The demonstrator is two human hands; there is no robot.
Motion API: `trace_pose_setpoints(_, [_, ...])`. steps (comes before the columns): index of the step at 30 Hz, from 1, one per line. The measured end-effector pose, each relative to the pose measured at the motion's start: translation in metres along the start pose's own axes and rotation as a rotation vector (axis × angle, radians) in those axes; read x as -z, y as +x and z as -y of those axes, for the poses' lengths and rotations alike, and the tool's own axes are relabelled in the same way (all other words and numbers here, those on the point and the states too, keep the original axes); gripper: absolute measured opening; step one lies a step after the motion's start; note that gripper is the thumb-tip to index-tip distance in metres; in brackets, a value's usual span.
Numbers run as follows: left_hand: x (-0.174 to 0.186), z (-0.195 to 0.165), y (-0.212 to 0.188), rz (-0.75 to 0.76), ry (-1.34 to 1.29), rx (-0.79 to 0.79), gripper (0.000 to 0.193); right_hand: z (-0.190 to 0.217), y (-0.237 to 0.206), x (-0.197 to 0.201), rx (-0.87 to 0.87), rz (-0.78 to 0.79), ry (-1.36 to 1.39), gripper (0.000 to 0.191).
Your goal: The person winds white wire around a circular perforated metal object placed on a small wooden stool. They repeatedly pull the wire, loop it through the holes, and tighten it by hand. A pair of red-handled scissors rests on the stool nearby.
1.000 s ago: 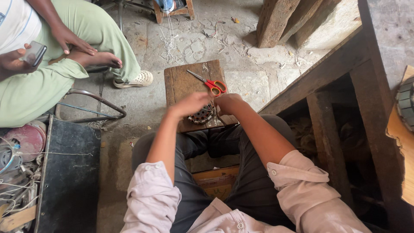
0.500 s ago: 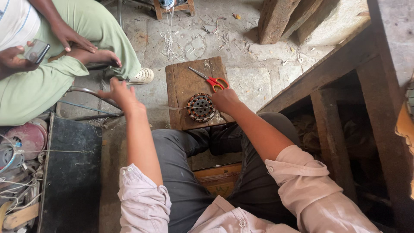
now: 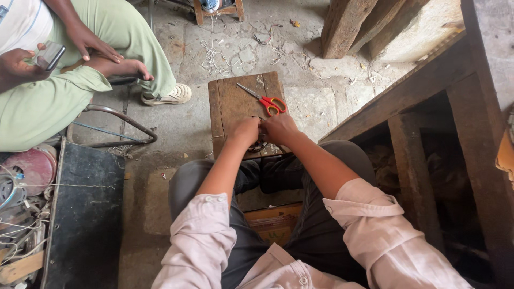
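The round metal part (image 3: 261, 145) lies at the near edge of the small wooden board (image 3: 230, 104), almost wholly covered by both hands, so only a dark sliver of it shows just under the fingertips. The left hand (image 3: 245, 131) is curled over its left side, knuckles up, fingers bent down onto it; the right hand (image 3: 279, 128) meets it from the other side, fingers also bent onto the part, and the two hands touch above it. Whether the fingers pinch the part or only press on it cannot be told. Both forearms run straight forward from the rolled pale sleeves, elbows over the knees. Just beyond the right fingers lie the red-handled scissors (image 3: 265, 99), blades pointing away to the left, apart from the hand. Half a second ago the left hand was stretched far out to the left toward the bent metal rod (image 3: 123, 121) and the part lay uncovered; now that hand has come back onto it. At the upper left another person's hand (image 3: 19, 63) holds a phone (image 3: 51, 54).
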State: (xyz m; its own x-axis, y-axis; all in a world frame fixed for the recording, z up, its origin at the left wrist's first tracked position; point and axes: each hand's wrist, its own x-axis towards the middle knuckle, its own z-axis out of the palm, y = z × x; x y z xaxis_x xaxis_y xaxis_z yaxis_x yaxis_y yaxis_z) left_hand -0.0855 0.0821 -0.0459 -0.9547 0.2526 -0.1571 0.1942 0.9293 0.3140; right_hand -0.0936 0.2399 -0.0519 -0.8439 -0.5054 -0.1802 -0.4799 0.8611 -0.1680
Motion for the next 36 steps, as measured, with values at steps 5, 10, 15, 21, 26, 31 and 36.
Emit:
trace_pose_setpoints(5, [-0.02, -0.007, 0.003, 0.0, -0.083, -0.008, 0.029, -0.011, 0.011, 0.007, -0.228, -0.137, 0.233, 0.016])
trace_pose_setpoints(10, [-0.025, -0.027, 0.001, 0.043, 0.06, -0.089, 0.019, -0.023, 0.011, 0.014, -0.333, -0.129, 0.201, 0.017])
trace_pose_setpoints(15, [-0.037, -0.03, 0.008, 0.044, -0.03, -0.039, 0.017, -0.023, 0.009, 0.013, -0.356, 0.061, 0.123, 0.024])
trace_pose_setpoints(21, [-0.024, -0.015, 0.013, 0.184, -0.17, 0.015, 0.023, -0.029, 0.011, 0.009, -0.346, 0.128, 0.085, 0.024])
trace_pose_setpoints(26, [-0.023, -0.02, -0.001, 0.032, -0.043, -0.222, 0.056, -0.033, 0.009, 0.007, -0.356, 0.291, 0.037, 0.034])
trace_pose_setpoints(31, [-0.035, -0.017, 0.0, -0.07, 0.027, -0.254, 0.015, -0.034, 0.008, 0.011, -0.359, 0.322, 0.005, 0.038])
trace_pose_setpoints(36, [-0.017, -0.015, 0.02, 0.223, -0.169, 0.023, 0.069, -0.042, 0.005, 0.009, -0.38, 0.292, 0.063, 0.048])
